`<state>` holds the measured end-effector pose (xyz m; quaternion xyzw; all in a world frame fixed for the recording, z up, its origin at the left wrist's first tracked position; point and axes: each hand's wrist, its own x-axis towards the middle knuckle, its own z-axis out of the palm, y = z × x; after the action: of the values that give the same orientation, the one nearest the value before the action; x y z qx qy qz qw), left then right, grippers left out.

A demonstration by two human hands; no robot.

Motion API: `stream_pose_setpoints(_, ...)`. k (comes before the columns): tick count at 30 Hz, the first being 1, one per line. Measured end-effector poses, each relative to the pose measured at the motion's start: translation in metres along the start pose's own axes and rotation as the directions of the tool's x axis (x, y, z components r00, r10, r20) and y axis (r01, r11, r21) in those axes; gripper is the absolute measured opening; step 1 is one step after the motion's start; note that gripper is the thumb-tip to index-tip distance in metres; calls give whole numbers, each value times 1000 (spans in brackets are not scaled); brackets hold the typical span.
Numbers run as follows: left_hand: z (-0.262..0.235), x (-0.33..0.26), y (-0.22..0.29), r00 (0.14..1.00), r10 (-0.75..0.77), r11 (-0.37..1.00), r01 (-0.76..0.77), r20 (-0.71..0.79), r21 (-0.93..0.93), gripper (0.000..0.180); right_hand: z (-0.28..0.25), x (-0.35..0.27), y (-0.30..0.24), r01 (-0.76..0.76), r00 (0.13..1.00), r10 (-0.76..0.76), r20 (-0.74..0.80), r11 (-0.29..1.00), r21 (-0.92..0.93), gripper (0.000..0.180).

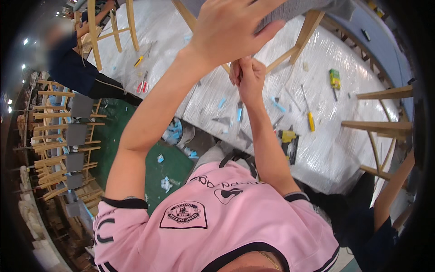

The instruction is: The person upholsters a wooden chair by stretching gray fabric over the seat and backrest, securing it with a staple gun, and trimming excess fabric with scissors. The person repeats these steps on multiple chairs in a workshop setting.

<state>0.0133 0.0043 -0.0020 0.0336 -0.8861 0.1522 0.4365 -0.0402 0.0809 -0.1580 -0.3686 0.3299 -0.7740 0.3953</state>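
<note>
Above the table, my left hand (235,29) is spread over the grey upholstered part (294,11) of a wooden chair, its thumb and fingers apart. Part of that hand runs out of the picture at the top. Just below it, my right hand (250,79) is closed into a fist under the left wrist. Whatever the right fist holds, if anything, is hidden. One pale wooden chair leg (309,34) slants down to the right of my hands, with a stretcher bar (282,59) joined to it. Another leg (185,13) shows to the left of my forearm.
Clear plastic film covers the table (208,102). On it lie a yellow-handled screwdriver (310,119), a yellow-and-black power tool (288,138), red-handled scissors (143,85), a green-and-yellow box (334,78) and blue scraps. Co-workers stand at both sides; stacked chair frames (68,136) stand left.
</note>
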Motion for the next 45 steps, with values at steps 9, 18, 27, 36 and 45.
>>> stream_pose_setpoints(9, -22, -14, -31, 991, -85, 985, 68, -102, -159, 43, -15, 9, 1, -60, 991, 57, 124, 998, 20, 62)
stream_pose_setpoints(18, -5, 8, -117, 907, -421, 853, 384, -30, -354, 41, -16, 8, -2, 33, 975, -30, 221, 999, -6, 59)
stream_pose_setpoints(27, 37, 8, 70, 938, -334, 919, 302, -92, -252, 35, -21, 7, -3, -51, 995, 62, 78, 989, -138, 58)
stream_pose_setpoints(36, 56, -90, 32, 663, -747, 307, 277, -50, -911, 118, -26, 19, -5, -100, 944, 96, 315, 995, -5, 55)
stream_pose_setpoints(45, 78, -91, 27, 513, -858, 150, 231, -10, -961, 154, 51, 11, -160, 715, 679, -611, 407, 425, -556, 48)
